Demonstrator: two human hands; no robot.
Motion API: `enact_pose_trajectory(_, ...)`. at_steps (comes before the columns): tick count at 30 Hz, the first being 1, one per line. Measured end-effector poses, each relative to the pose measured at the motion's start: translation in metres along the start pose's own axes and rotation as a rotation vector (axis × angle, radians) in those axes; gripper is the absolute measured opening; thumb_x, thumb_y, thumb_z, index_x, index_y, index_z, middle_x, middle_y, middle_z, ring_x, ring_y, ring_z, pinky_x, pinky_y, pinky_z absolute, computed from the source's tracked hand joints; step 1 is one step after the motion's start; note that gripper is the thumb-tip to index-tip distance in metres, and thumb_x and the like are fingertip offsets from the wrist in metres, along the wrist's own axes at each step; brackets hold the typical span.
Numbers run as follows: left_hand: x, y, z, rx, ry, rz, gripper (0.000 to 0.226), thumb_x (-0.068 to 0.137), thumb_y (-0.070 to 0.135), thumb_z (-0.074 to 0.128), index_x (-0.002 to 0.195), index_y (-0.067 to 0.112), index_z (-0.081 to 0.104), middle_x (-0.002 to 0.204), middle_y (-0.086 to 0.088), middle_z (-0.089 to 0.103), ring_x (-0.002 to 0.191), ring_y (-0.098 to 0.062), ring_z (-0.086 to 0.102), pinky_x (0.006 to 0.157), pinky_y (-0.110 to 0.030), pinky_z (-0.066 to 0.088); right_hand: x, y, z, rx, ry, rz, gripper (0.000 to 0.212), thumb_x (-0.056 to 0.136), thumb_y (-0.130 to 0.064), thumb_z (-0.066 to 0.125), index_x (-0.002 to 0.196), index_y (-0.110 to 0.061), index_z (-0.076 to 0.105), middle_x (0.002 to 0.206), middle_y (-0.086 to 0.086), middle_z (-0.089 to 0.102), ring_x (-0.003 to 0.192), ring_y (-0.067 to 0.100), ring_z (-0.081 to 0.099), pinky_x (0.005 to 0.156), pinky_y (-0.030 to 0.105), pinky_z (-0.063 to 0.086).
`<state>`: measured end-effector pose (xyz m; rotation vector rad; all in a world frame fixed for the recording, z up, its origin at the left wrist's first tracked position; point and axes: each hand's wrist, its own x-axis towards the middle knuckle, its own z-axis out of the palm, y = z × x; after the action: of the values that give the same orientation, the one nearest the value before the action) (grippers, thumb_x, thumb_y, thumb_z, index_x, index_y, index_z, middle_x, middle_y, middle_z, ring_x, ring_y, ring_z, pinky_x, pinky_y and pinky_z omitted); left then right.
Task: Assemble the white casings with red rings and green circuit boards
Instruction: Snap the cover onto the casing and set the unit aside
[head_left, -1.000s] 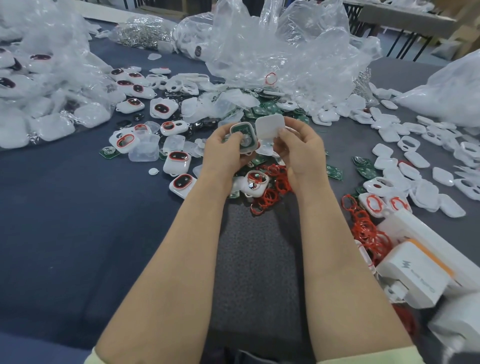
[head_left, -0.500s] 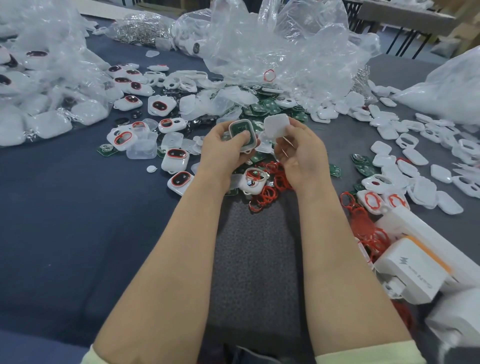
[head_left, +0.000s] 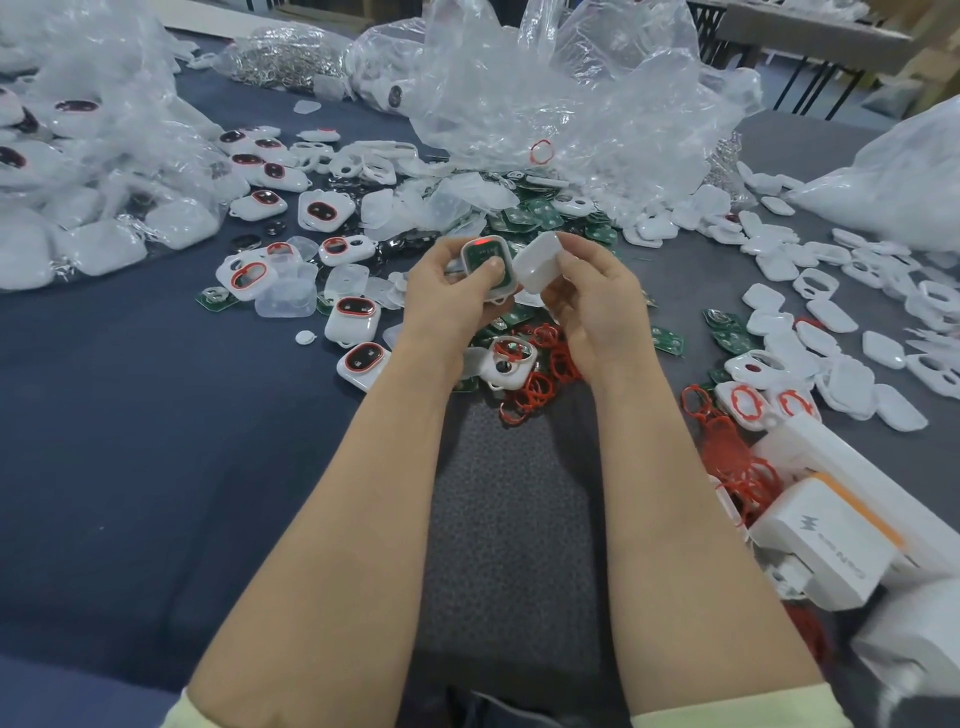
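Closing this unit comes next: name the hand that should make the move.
Probably the right. The right hand pinches the loose white cover beside the casing; the left hand grips that casing, thumb on its green circuit board, steadying it.

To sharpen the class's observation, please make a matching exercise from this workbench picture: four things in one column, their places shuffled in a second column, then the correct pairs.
Things
1. casing with green board
2. plain white cover
3. crumpled clear bag
4. white box with orange edge

Places
A. near right part of the table
B. gripped in the left hand
C. far side of the table, straight beyond both hands
D. held in the right hand

Pairs: 1-B, 2-D, 3-C, 4-A
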<state>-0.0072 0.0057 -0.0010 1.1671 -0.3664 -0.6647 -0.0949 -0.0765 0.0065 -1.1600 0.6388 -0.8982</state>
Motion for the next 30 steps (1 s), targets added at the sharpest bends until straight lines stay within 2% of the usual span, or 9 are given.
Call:
enact_pose_trajectory(4,0.001,-0.002,0.001,0.009,-0.022,-0.003,0.017,0.09,0.002,0.061,0.09,0.019,0.06,0.095,-0.008,0.064,0.087,-0.021,0.067,0.071,-0.027,0.058,-0.002,0.008,0.009,-0.351,0.1,-0.176,0.013,0.092,-0.006,0.055,0.098,-0.015,0.063,0.092,0.005,0.064,0.085,0.015,0.061,0.075,0.029,0.054)
enact_pose_trajectory(9,0.001,-0.002,0.0,0.015,-0.015,0.027,0.016,0.087,0.003,0.065,0.092,0.018,0.061,0.088,-0.006,0.067,0.082,-0.021,0.066,0.086,-0.04,0.057,-0.011,0.011,0.024,-0.625,0.139,-0.362,0.011,0.092,-0.016,0.058,0.095,-0.011,0.067,0.087,-0.005,0.065,0.073,-0.006,0.054,0.068,0.004,0.041)
enact_pose_trajectory(11,0.002,-0.003,-0.001,0.041,0.01,0.041,0.016,0.089,0.005,0.064,0.094,0.019,0.061,0.09,-0.007,0.068,0.082,-0.022,0.067,0.086,-0.043,0.057,-0.014,0.009,0.027,-0.653,0.097,-0.358,0.015,0.094,-0.024,0.058,0.094,-0.013,0.068,0.081,-0.012,0.063,0.074,-0.005,0.057,0.068,0.005,0.042)
enact_pose_trajectory(14,0.003,-0.003,-0.002,0.079,0.043,0.061,0.016,0.09,0.006,0.063,0.095,0.021,0.06,0.098,-0.012,0.07,0.092,-0.029,0.07,0.087,-0.044,0.057,-0.016,0.007,0.028,-0.69,0.024,-0.291,0.025,0.09,-0.035,0.062,0.102,-0.014,0.07,0.087,-0.004,0.07,0.082,0.005,0.065,0.075,0.017,0.05)
enact_pose_trajectory(18,0.005,-0.005,-0.002,0.058,0.059,0.056,0.019,0.091,0.006,0.06,0.109,0.012,0.059,0.102,-0.012,0.069,0.096,-0.027,0.068,0.088,-0.041,0.056,-0.017,0.006,0.028,-0.679,0.039,-0.278,0.024,0.089,-0.026,0.064,0.111,-0.017,0.068,0.095,0.0,0.07,0.092,0.014,0.066,0.086,0.027,0.051)
enact_pose_trajectory(22,0.007,-0.002,0.002,-0.068,0.101,0.0,0.021,0.1,0.022,0.048,0.112,0.007,0.057,0.106,-0.011,0.063,0.091,-0.02,0.065,0.072,-0.029,0.058,-0.019,0.006,0.031,-0.605,0.115,-0.358,0.02,0.086,-0.018,0.068,0.105,-0.015,0.064,0.1,-0.001,0.068,0.094,0.017,0.063,0.088,0.036,0.049)
enact_pose_trajectory(26,0.009,0.003,0.002,-0.235,0.114,-0.129,0.042,0.104,0.037,0.033,0.119,0.006,0.056,0.102,-0.014,0.068,0.084,-0.022,0.067,0.064,-0.028,0.056,-0.026,0.011,0.043,-0.651,0.094,-0.467,0.021,0.082,-0.017,0.071,0.102,-0.014,0.064,0.1,0.0,0.066,0.092,0.016,0.058,0.083,0.029,0.047)
enact_pose_trajectory(28,0.008,0.004,0.002,-0.299,0.115,-0.146,0.039,0.104,0.035,0.033,0.115,0.006,0.057,0.092,-0.011,0.068,0.073,-0.018,0.067,0.058,-0.025,0.055,-0.026,0.012,0.044,-0.666,0.108,-0.485,0.022,0.082,-0.018,0.071,0.103,-0.013,0.065,0.1,0.0,0.065,0.093,0.015,0.057,0.083,0.027,0.045)
enact_pose_trajectory(30,0.006,0.006,0.002,-0.279,0.106,-0.125,0.028,0.103,0.025,0.04,0.116,0.004,0.054,0.098,-0.012,0.065,0.073,-0.015,0.064,0.058,-0.023,0.055,-0.024,0.012,0.039,-0.625,0.161,-0.455,0.022,0.083,-0.019,0.071,0.104,-0.013,0.064,0.1,-0.001,0.064,0.093,0.016,0.057,0.085,0.03,0.046)
